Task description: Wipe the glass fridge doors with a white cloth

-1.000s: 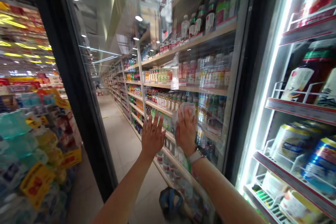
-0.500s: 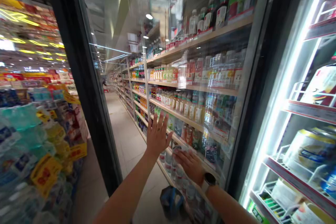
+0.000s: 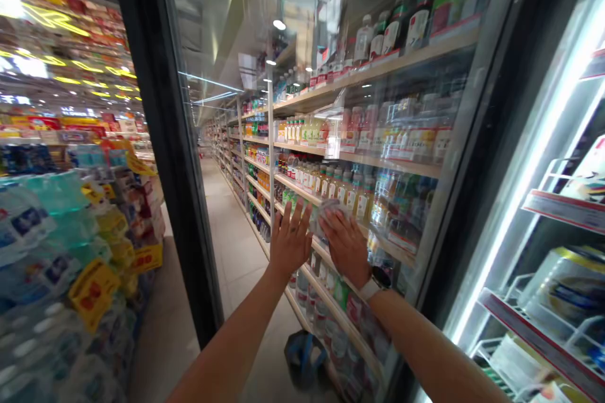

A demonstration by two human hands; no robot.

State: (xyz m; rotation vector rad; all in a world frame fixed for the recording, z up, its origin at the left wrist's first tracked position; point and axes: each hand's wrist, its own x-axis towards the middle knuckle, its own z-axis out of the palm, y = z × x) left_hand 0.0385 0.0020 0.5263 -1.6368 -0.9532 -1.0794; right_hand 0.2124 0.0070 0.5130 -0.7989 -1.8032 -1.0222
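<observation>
My right hand (image 3: pixel 345 249) presses a pale crumpled cloth (image 3: pixel 328 214) against the glass door of a drinks cooler (image 3: pixel 227 31), its fingers over the cloth. My left hand (image 3: pixel 292 240) lies beside it on the same pane, fingers spread and holding nothing. A watch (image 3: pixel 380 280) with a pale strap sits on my right wrist. Behind the glass, shelves of bottled drinks (image 3: pixel 340 189) stand in rows. Both hands stand in front of them, and the cloth hides a few bottles.
A black door frame (image 3: pixel 182 157) runs up left of my hands. To the right, a lit cooler section (image 3: pixel 562 283) holds cans on wire racks. Packs of bottled water (image 3: pixel 51 245) with yellow tags stand at left. A tiled aisle (image 3: pixel 241 264) stretches ahead.
My right hand and the cloth have risen on the glass since half a second ago. My left hand stays on the pane, and the view has turned slightly left.
</observation>
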